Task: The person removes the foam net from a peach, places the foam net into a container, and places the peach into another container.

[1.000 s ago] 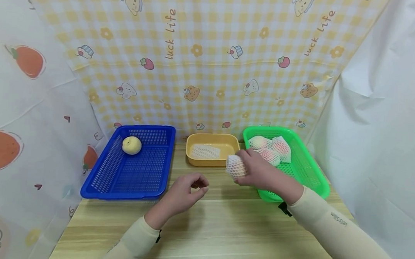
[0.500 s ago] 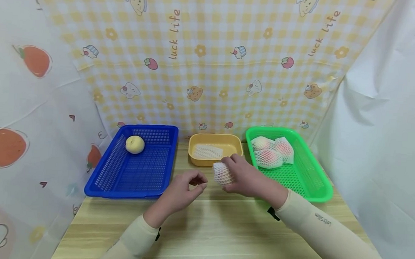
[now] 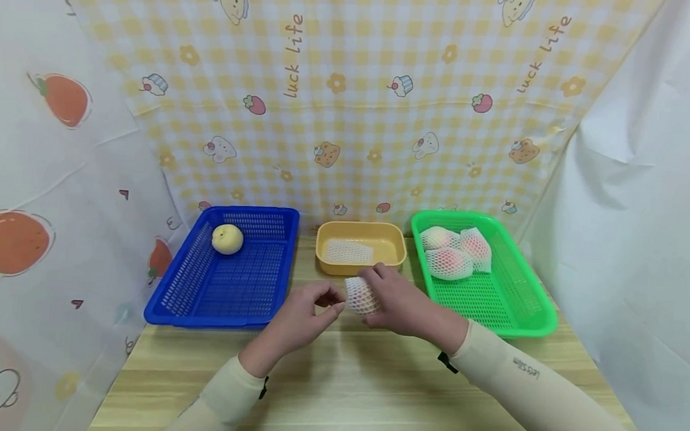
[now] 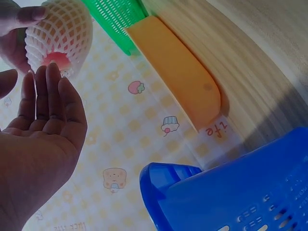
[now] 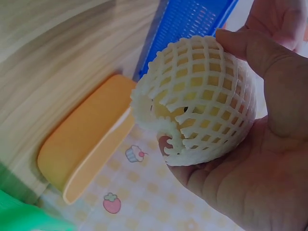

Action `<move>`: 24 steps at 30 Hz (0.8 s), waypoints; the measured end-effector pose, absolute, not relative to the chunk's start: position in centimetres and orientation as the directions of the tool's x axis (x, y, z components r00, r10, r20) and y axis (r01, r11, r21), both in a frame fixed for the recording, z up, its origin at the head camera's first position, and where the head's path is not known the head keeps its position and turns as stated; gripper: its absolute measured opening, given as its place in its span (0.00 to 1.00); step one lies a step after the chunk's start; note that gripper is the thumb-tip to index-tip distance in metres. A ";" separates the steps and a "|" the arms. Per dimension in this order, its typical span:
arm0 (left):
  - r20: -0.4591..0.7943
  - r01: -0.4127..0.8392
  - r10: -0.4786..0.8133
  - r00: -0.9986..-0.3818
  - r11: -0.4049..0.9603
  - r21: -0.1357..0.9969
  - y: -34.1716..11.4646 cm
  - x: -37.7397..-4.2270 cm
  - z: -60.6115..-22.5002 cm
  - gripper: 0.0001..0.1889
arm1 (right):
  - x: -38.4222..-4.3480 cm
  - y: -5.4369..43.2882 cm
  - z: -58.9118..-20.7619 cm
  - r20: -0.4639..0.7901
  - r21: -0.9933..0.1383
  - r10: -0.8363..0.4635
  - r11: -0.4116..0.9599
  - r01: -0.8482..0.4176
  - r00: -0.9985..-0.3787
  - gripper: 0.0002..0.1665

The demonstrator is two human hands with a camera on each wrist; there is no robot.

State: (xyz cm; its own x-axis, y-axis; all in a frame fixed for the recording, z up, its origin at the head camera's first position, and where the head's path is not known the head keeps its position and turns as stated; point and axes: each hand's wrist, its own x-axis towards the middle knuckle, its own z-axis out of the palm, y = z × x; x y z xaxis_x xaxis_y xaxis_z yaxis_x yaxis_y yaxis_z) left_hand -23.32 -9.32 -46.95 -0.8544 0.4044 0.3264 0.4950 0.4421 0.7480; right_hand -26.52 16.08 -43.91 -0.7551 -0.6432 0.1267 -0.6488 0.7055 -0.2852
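My right hand (image 3: pixel 398 301) grips a peach in a white foam net (image 3: pixel 361 296) above the middle of the table. In the right wrist view the thumb and fingers wrap the net (image 5: pixel 207 91), and yellow skin shows through the mesh. The left wrist view shows a red patch of the peach (image 4: pixel 58 59) at the net's open end. Just left of it is my left hand (image 3: pixel 306 313), holding nothing, its fingers loosely bent and the fingertips right at that end. A bare pale-yellow peach (image 3: pixel 227 239) sits in the blue basket (image 3: pixel 219 322).
A shallow yellow-orange tub (image 3: pixel 391 251) at the back middle has a flat white foam net (image 3: pixel 348 251) in it. To the right, a green basket (image 3: pixel 540 314) holds several netted peaches (image 3: pixel 448 264) at its back left. A patterned cloth (image 3: pixel 349 113) hangs behind.
My right hand has carried the netted peach left, from beside the green basket to my left fingertips. The left hand has stayed nearly in place. The head view has shifted slightly.
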 end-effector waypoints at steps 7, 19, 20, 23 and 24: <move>0.331 0.500 0.408 -0.851 0.431 0.751 -9.5 -23.4 -46.9 0.03 | -26.5 15.7 -44.7 0.134 -0.275 -0.645 0.705 -0.654 -0.752 0.50; 0.329 0.498 0.410 -0.851 0.428 0.754 -9.5 -23.4 -47.1 0.03 | -27.3 15.4 -48.6 0.091 -0.295 -0.648 0.708 -0.642 -0.756 0.50; 0.328 0.498 0.410 -0.851 0.430 0.753 -9.5 -23.4 -47.1 0.03 | -27.3 15.4 -48.9 0.086 -0.300 -0.647 0.709 -0.639 -0.758 0.50; 0.330 0.500 0.411 -0.849 0.428 0.753 -9.5 -23.6 -47.2 0.03 | -27.4 15.4 -49.5 0.080 -0.313 -0.644 0.709 -0.632 -0.761 0.50; 0.333 0.503 0.413 -0.848 0.427 0.752 -9.5 -23.6 -47.2 0.03 | -27.4 15.4 -49.6 0.082 -0.319 -0.643 0.707 -0.631 -0.762 0.50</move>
State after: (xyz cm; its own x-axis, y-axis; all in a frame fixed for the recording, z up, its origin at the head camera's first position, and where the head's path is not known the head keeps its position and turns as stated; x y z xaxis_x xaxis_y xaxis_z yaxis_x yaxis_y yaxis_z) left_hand -23.60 -9.52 -47.22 -0.8480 0.4125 0.3327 0.5026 0.4269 0.7517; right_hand -27.43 15.37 -49.62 -0.7618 -0.6425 0.0823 -0.6309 0.7072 -0.3190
